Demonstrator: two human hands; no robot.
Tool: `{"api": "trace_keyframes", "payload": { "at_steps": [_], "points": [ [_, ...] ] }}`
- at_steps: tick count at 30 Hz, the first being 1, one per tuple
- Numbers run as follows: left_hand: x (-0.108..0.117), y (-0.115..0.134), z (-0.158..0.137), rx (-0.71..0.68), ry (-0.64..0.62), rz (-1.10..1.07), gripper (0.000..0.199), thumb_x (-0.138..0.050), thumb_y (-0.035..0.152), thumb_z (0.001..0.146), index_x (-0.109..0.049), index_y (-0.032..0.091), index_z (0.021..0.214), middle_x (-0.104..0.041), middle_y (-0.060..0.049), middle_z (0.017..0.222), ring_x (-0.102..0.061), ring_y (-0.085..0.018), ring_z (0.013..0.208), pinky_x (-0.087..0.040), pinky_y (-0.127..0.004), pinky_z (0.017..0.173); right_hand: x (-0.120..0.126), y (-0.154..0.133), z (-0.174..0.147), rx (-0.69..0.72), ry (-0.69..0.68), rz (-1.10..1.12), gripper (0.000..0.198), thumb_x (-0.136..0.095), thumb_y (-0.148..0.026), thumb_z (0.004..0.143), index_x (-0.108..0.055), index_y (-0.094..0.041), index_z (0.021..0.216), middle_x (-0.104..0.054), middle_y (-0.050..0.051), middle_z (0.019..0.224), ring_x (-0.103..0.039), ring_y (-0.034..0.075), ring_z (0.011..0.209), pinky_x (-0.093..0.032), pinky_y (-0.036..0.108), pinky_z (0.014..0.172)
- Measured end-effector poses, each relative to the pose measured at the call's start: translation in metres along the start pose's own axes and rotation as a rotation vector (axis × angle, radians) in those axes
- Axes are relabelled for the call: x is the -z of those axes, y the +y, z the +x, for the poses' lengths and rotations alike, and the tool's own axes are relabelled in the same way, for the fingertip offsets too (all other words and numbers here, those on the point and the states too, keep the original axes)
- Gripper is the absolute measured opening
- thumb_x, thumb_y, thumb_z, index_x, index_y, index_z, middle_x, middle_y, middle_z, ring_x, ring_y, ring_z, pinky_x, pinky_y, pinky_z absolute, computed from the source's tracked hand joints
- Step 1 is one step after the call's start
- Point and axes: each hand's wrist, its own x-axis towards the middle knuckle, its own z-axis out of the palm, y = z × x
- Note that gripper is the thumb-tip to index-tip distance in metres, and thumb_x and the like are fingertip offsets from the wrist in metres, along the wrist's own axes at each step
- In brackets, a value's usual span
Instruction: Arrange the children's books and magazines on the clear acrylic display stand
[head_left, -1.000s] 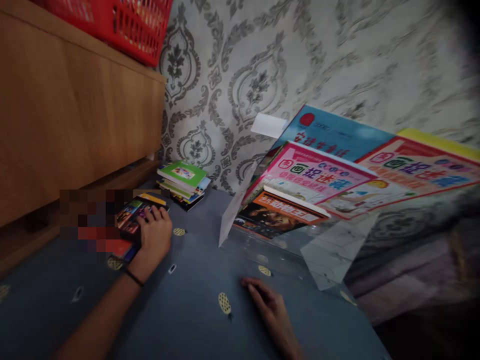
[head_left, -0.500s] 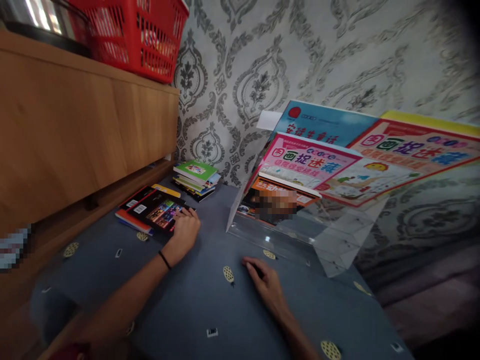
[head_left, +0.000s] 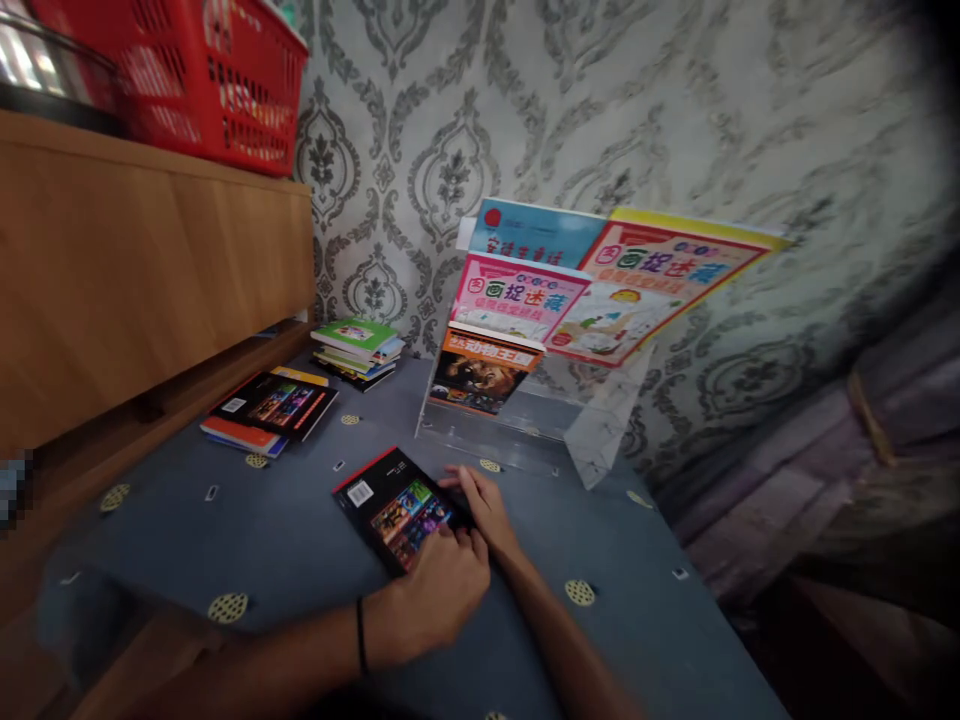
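Note:
A black book (head_left: 394, 520) with a red spine edge, a barcode and small colour pictures lies at a slant above the cloth. My left hand (head_left: 446, 585), with a dark band at the wrist, is closed on its near right part, fingers curled over the cover. Against the book's right edge, my right hand (head_left: 484, 505) has its fingers stretched and apart. Beyond my hands stands a clear display rack (head_left: 510, 435). In it are an orange-and-black book with a lion (head_left: 484, 370), a pink picture book (head_left: 517, 300), a larger red-framed book (head_left: 637, 290) and a blue book (head_left: 544, 228).
Left of my hands lies a pile of black and orange books (head_left: 274, 405). Behind it is a stack topped by a green book (head_left: 356, 337). A wooden cabinet (head_left: 157, 270) borders the left, with a red basket (head_left: 255, 100) on top. Patterned blue-grey cloth (head_left: 300, 540) covers the table.
My left hand has drawn a black book off the left pile, rightward and nearer, to my right hand. My right hand has met its edge. The view has shifted right.

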Motion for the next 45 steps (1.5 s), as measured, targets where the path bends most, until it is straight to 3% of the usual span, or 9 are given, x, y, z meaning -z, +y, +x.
{"api": "trace_keyframes", "payload": {
  "at_steps": [3, 6, 14, 19, 23, 28, 33, 40, 45],
  "points": [
    [0.003, -0.007, 0.001, 0.02, -0.057, -0.094, 0.034, -0.052, 0.008, 0.089, -0.061, 0.007, 0.122, -0.073, -0.016, 0.107, -0.072, -0.027, 0.094, -0.058, -0.037, 0.077, 0.0, 0.008, 0.001, 0.018, -0.022, -0.008, 0.062, -0.047, -0.071, 0.091, -0.076, -0.017, 0.104, -0.079, 0.01, 0.088, -0.073, 0.029, 0.088, -0.056, 0.043, 0.085],
    [-0.006, -0.033, 0.006, 0.078, -0.008, -0.135, 0.03, -0.047, 0.009, 0.093, -0.062, 0.011, 0.118, -0.072, -0.016, 0.114, -0.07, -0.028, 0.104, -0.056, -0.041, 0.087, -0.002, 0.014, -0.001, 0.067, -0.042, -0.074, 0.045, -0.049, -0.054, 0.095, -0.075, -0.019, 0.107, -0.079, 0.009, 0.094, -0.073, 0.027, 0.089, -0.056, 0.043, 0.086],
    [-0.038, -0.127, 0.012, 0.289, 0.064, -0.117, 0.04, -0.038, 0.007, 0.098, -0.063, 0.015, 0.129, -0.064, -0.017, 0.138, -0.062, -0.028, 0.128, -0.052, -0.043, 0.103, -0.002, 0.008, -0.009, 0.161, -0.059, -0.386, 0.031, -0.046, -0.024, 0.099, -0.073, -0.021, 0.113, -0.077, 0.008, 0.109, -0.069, 0.023, 0.105, -0.052, 0.04, 0.096],
    [-0.053, -0.16, 0.003, 0.339, 0.15, -0.185, 0.051, -0.037, 0.002, 0.095, -0.059, 0.02, 0.137, -0.063, -0.012, 0.141, -0.064, -0.025, 0.126, -0.052, -0.041, 0.104, -0.01, -0.016, -0.01, 0.222, -0.131, -0.64, 0.027, -0.047, -0.016, 0.1, -0.071, -0.019, 0.111, -0.075, 0.009, 0.106, -0.067, 0.022, 0.104, -0.052, 0.036, 0.096],
    [-0.071, -0.169, 0.001, 0.309, 0.222, -0.213, 0.059, -0.035, -0.002, 0.089, -0.056, 0.018, 0.14, -0.064, -0.012, 0.14, -0.061, -0.022, 0.13, -0.049, -0.04, 0.108, -0.047, -0.039, -0.012, 0.351, -0.266, -0.715, 0.024, -0.054, -0.02, 0.099, -0.07, -0.017, 0.117, -0.071, 0.012, 0.123, -0.062, 0.025, 0.119, -0.047, 0.041, 0.107],
    [-0.087, -0.179, 0.003, 0.312, 0.308, -0.251, 0.058, -0.036, 0.001, 0.088, -0.059, 0.019, 0.138, -0.066, -0.011, 0.138, -0.062, -0.021, 0.129, -0.05, -0.038, 0.108, -0.076, -0.05, -0.015, 0.284, -0.352, -0.645, 0.057, -0.059, -0.03, 0.098, -0.048, -0.002, 0.146, -0.047, 0.022, 0.153, -0.039, 0.03, 0.146, -0.031, 0.044, 0.123],
    [-0.091, -0.181, 0.004, 0.283, 0.355, -0.291, 0.058, -0.032, 0.001, 0.088, -0.061, 0.02, 0.135, -0.068, -0.009, 0.134, -0.063, -0.021, 0.127, -0.051, -0.04, 0.108, -0.056, -0.041, -0.02, 0.153, -0.322, -0.617, 0.063, -0.054, -0.036, 0.1, -0.042, -0.004, 0.152, -0.036, 0.02, 0.16, -0.029, 0.029, 0.151, -0.025, 0.045, 0.126],
    [-0.085, -0.178, 0.005, 0.277, 0.341, -0.211, 0.054, -0.03, 0.003, 0.093, -0.061, 0.016, 0.135, -0.068, -0.013, 0.134, -0.064, -0.023, 0.125, -0.053, -0.042, 0.107, -0.02, -0.042, -0.047, -0.001, -0.281, -0.686, 0.063, -0.055, -0.034, 0.1, -0.039, -0.006, 0.155, -0.032, 0.019, 0.161, -0.03, 0.031, 0.151, -0.026, 0.049, 0.125],
    [-0.091, -0.153, 0.008, 0.231, 0.387, -0.013, 0.048, -0.032, 0.007, 0.095, -0.063, 0.014, 0.132, -0.064, -0.016, 0.138, -0.058, -0.027, 0.133, -0.048, -0.051, 0.111, -0.02, -0.04, -0.055, -0.036, -0.245, -0.702, 0.064, -0.049, -0.042, 0.102, -0.041, -0.005, 0.154, -0.035, 0.019, 0.16, -0.031, 0.031, 0.15, -0.025, 0.048, 0.125]
  ]
}}
